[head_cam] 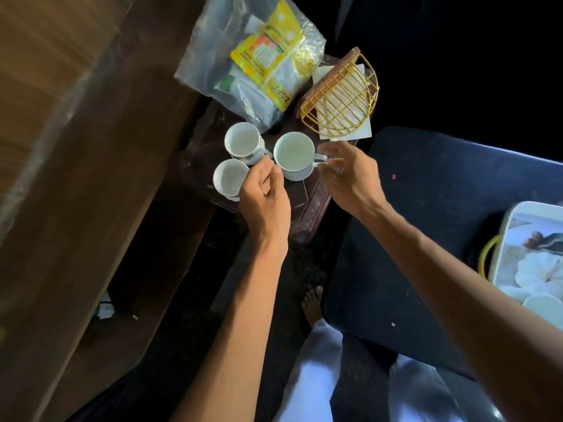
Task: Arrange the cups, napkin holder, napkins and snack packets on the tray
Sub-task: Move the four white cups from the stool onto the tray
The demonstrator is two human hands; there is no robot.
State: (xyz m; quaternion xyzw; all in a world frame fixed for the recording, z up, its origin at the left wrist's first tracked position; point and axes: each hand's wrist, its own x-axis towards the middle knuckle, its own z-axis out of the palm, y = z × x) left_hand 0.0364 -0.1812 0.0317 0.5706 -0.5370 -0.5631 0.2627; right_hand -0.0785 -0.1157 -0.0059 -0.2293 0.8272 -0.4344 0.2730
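1. We see a small dark reddish worktop [307,205] carrying three white cups close together: a patterned cup [242,141] farthest back, a near cup [228,178] at the front left, and a larger cup [294,153] to their right.
2. Our left hand [265,197] sits between the cups with its fingers curled and thumb and forefinger close together by the patterned cup's handle. We cannot tell whether it pinches that handle.
3. Our right hand [347,178] is released, its fingers loosely spread and the fingertips at the larger cup's handle, not closed round it.
4. Behind the cups lies a clear plastic bag [210,65] holding a yellow snack packet [268,53]. Upside-down letters on the packet read like "ZOFF"; the rest of its print is too small to read.
5. To the right of the bag, a gold wire napkin holder [341,95] with a wooden base lies tipped over white napkins [362,129].
6. The tray [515,214], white-rimmed with a yellow handle and a printed picture, rests at the far right on a dark surface [426,208], well apart from the cups.
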